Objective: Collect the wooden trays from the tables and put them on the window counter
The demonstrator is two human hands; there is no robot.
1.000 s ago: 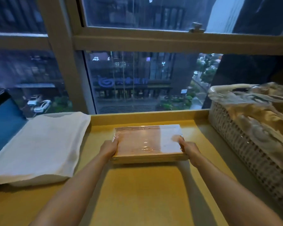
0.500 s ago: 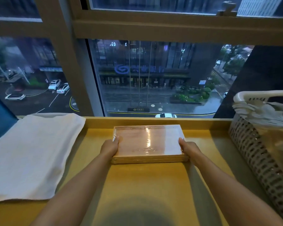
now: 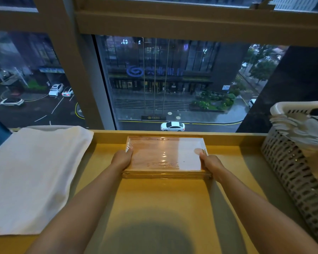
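A flat stack of wooden trays (image 3: 163, 158), wrapped in shiny clear film, lies on the yellow window counter (image 3: 154, 202) close to its raised back edge under the glass. My left hand (image 3: 122, 158) grips the stack's left side, thumb on the top rim. On the right side my right hand (image 3: 210, 163) holds it the same way. Both arms reach straight forward from the bottom of the view. The stack's underside is hidden, so whether it rests fully on the counter cannot be told.
A folded white towel (image 3: 33, 176) covers the counter's left part. A white plastic lattice basket (image 3: 297, 173) with plastic-wrapped items stands at the right. The window frame (image 3: 173, 21) and glass rise directly behind the counter. A dark shadow falls on the near counter.
My view has tilted up toward the window and moved closer. Both hands stay on the tray stack, which has shifted slightly toward the counter's back edge.
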